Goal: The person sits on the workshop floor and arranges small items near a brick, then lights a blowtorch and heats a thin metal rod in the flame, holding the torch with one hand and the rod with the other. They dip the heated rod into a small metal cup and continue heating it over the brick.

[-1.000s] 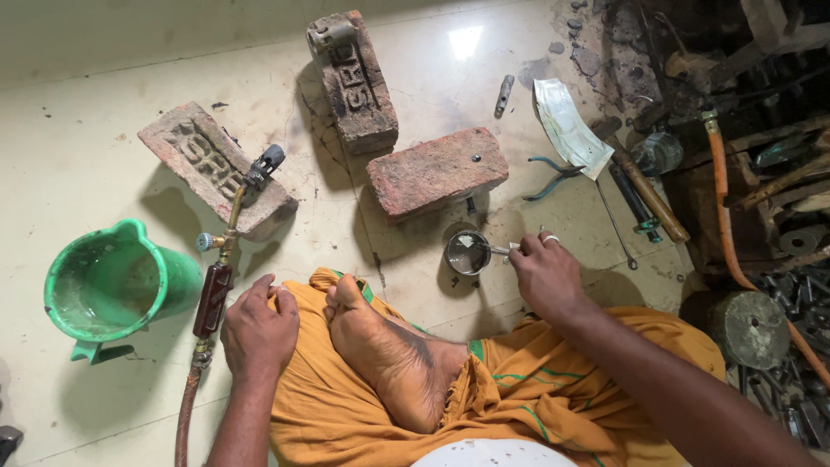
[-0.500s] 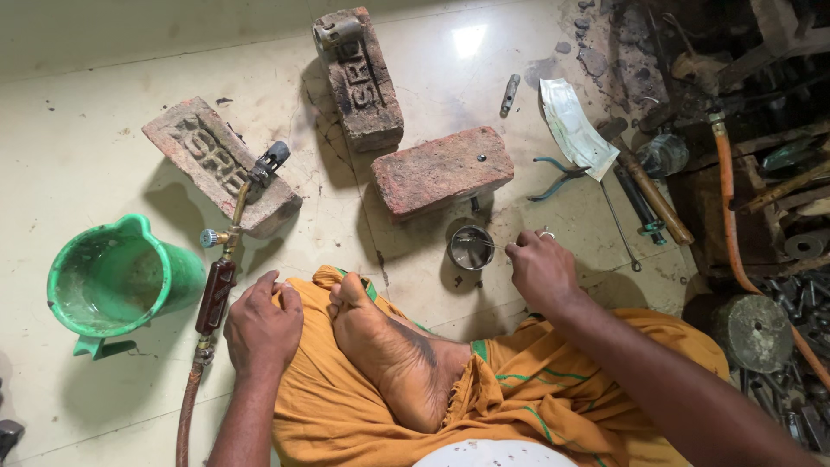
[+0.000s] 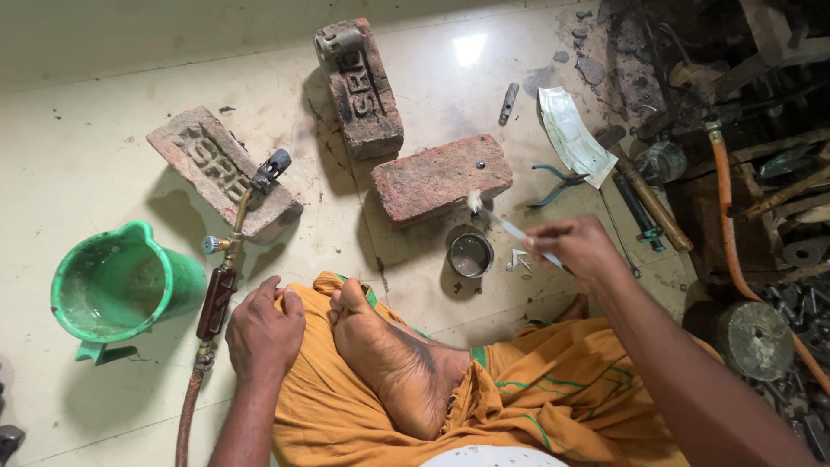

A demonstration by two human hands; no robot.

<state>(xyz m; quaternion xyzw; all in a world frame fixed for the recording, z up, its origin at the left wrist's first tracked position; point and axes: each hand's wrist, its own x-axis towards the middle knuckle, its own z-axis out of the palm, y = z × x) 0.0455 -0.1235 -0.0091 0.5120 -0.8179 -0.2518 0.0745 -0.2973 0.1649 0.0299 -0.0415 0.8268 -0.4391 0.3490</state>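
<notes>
**Brush lifted over a brick on a workshop floor**

A thin brush (image 3: 506,225), a pale slender stick tipped with a small white tuft, is pinched in the fingers of the right hand (image 3: 581,249). It is held in the air, slanting up and to the left, so that its tuft hangs at the near edge of a reddish brick (image 3: 441,177) lying flat on the floor (image 3: 78,164). Just below the brush stands a small round metal cup (image 3: 471,255), its inside grey and dull.

The left hand (image 3: 264,333) rests curled and loose on the orange cloth (image 3: 553,398) at the person's knee, gripping nothing, just beside the dark red handle of a gas torch (image 3: 226,259). The torch lies on the floor with its nozzle propped against a second brick (image 3: 216,169), and its hose runs back toward the camera. A bare foot (image 3: 389,363) lies crossed between the two hands.

A third brick (image 3: 359,86) sits farther off, a metal fitting at its far end. A green plastic jug (image 3: 117,285) stands to the left. On the right lie pliers (image 3: 553,186), a folded packet (image 3: 575,138) and a heap of dark metal tools (image 3: 761,112).
</notes>
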